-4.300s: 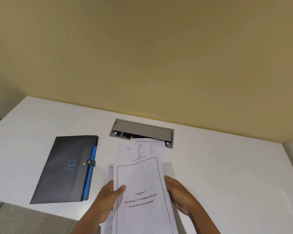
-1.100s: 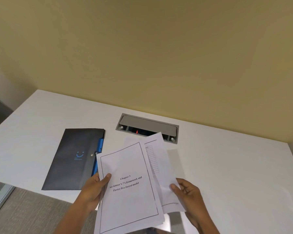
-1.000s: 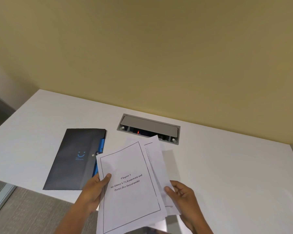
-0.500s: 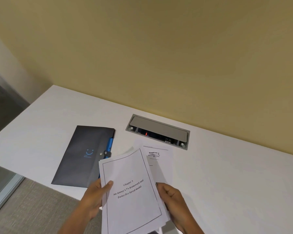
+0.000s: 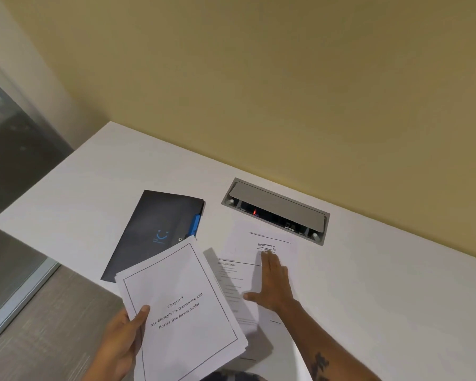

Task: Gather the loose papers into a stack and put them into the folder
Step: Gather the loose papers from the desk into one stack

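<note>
In the head view, the right hand (image 5: 271, 284) is lying flat and released on the loose white printed sheets (image 5: 259, 259) on the white surface (image 5: 382, 298), their long axis pointing toward 12 o'clock; the left hand (image 5: 124, 339) is grasping the white paper stack (image 5: 182, 312). The shut dark grey folder (image 5: 154, 232) is lying at 11 o'clock. Half a second earlier, both hands were holding the stack.

A thin stack of white printed sheets (image 5: 184, 309), its bordered top page headed "Chapter 3", is held tilted above the table edge, gripped at its left edge by the left hand (image 5: 121, 339). Two more loose white printed pages (image 5: 248, 273) lie flat and overlapping under the flat right hand (image 5: 272, 284). A closed dark grey snap-button folder (image 5: 154, 232) with a blue smiley lies flat beyond the left hand.
</note>
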Available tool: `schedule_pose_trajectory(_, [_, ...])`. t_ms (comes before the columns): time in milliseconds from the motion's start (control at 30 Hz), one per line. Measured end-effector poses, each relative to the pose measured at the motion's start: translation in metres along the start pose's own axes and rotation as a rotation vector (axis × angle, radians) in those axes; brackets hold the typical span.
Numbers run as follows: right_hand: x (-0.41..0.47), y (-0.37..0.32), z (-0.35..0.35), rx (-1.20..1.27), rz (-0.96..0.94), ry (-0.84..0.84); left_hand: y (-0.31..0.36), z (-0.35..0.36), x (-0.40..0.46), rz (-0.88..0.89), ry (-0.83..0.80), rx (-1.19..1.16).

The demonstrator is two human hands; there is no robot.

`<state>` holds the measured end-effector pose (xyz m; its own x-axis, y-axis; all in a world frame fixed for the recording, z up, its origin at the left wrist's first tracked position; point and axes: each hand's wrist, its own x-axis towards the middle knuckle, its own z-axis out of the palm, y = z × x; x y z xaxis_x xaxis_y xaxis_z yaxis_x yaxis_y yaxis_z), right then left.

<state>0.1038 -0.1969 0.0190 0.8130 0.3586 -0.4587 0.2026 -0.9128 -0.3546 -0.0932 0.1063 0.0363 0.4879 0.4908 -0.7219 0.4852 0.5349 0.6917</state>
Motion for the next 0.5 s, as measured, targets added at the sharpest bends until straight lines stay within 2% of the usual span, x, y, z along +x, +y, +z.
schedule_pose_trajectory(167, [0.009,0.004,0.017,-0.13,0.018,-0.114,-0.005,-0.02,0.003,-0.029,0.055,-0.031])
schedule_pose_trajectory(500, [0.002,-0.007,0.039,-0.002,0.026,-0.01,-0.002,-0.022,-0.001,-0.043,0.048,-0.04])
